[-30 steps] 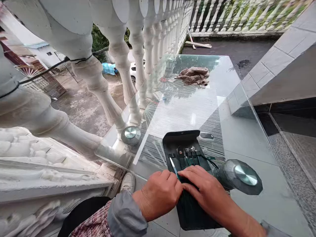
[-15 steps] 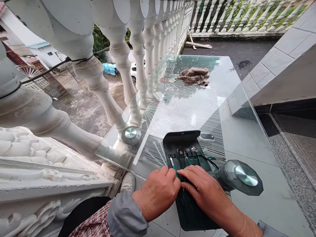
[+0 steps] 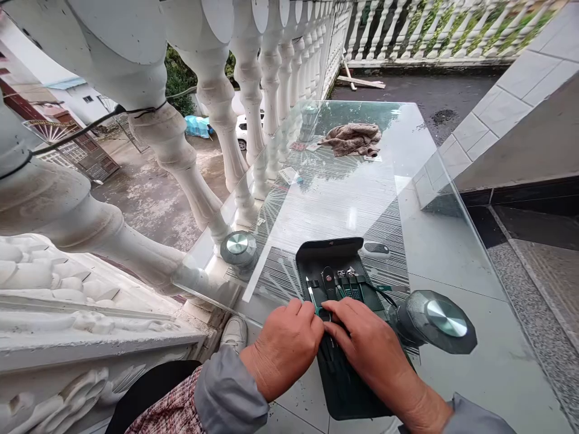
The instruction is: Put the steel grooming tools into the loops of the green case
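An open dark manicure case (image 3: pixel 346 395) lies on the glass table at its near edge, its top flap facing away from me. Strapped in its upper part are slim metal tools, a black-handled piece (image 3: pixel 329 283) and nail clippers (image 3: pixel 351 283). My left hand (image 3: pixel 284 343) is closed over the case's left edge; its fingertips are turned away, so what they grip is hidden. From the right, my right hand (image 3: pixel 373 349) pinches a small green-handled manicure tool (image 3: pixel 324 314) between thumb and fingers, close against the left hand. More slender tools show in the lower part of the case.
The glass table top (image 3: pixel 452 241) rests on faceted supports with shiny caps (image 3: pixel 447 319). A brown cloth (image 3: pixel 353 140) lies at its far end, and a small dark oval object (image 3: pixel 376 248) sits beyond the case. White balusters (image 3: pixel 181 150) line the left; a tiled wall (image 3: pixel 493 120) stands right.
Both hands stay together at the middle of the case with only slight finger shifts. The right hand has drawn a little left and down. The whole view has shifted slightly.
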`<state>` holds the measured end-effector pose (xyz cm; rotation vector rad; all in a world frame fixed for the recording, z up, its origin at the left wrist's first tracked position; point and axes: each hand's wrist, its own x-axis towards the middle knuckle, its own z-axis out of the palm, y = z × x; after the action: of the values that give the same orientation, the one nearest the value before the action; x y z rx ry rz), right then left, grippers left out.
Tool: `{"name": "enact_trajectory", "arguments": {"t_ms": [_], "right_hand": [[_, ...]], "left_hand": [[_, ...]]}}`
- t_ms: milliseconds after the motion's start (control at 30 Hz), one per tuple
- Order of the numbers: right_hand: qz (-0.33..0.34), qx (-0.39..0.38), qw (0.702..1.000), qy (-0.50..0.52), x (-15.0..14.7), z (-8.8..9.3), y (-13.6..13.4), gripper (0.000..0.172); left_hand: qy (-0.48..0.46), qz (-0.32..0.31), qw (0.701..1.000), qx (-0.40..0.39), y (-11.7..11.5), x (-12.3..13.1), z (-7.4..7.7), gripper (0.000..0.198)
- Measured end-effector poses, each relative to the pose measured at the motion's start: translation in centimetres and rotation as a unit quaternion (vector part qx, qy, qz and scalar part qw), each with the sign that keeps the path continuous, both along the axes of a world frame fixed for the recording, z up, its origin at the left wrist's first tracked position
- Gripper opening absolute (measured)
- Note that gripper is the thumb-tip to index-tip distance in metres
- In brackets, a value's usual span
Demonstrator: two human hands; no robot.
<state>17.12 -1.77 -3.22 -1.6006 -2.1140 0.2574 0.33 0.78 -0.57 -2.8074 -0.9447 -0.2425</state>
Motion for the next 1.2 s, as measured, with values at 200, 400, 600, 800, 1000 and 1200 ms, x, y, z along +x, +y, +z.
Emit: {"name": "enact_trajectory", "arguments": {"t_ms": [200,400,600,800,1000,1200], "right_hand": [[-0.007,0.014,0.998,0.06,1.4,1.2,0.5,0.017],[-0.149,0.08,0.984,0.058,5.8,3.0,1.4,0.024],[-0.245,0.031,0.969,0.015,10.0,1.7,2.6,0.026],[-0.207,0.002,0.978,-0.01,10.9,0.1,3.3,0.021],[-0.178,-0.033,0.981,-0.066,11.0,-0.1,3.5,0.012],[-0.18,-0.025,0.979,-0.089,11.1,0.0,3.3,0.011]], "left_hand": [[0.011,0.025,1.0,0.002,0.1,-0.1,0.4,0.019],[0.031,0.011,0.999,0.014,0.2,-0.3,0.3,0.021],[0.02,0.009,0.999,0.049,0.4,0.1,0.0,0.021],[0.008,-0.001,0.999,0.054,0.4,0.4,0.1,0.02],[0.005,0.006,0.998,0.062,0.6,0.6,0.1,0.023],[-0.006,0.003,0.998,0.07,0.7,0.9,0.2,0.023]]}}
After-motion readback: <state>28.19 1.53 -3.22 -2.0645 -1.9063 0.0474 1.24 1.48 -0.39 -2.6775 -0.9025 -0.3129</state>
